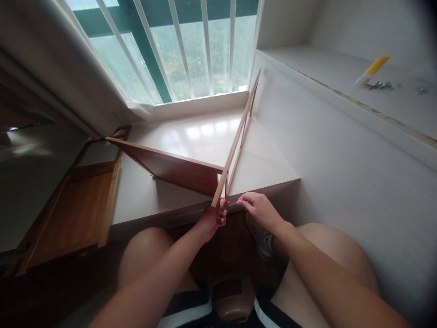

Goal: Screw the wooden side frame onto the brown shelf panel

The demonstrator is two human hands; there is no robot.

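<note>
One wooden frame (235, 141), gripped by left hand (210, 220); right hand (259, 207) beside it pinches metal piece (233, 203); slack left grip could tip frame.

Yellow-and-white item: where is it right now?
In the head view, the yellow-and-white item lies at upper right on the pale ledge, beside small metal pieces.
</note>
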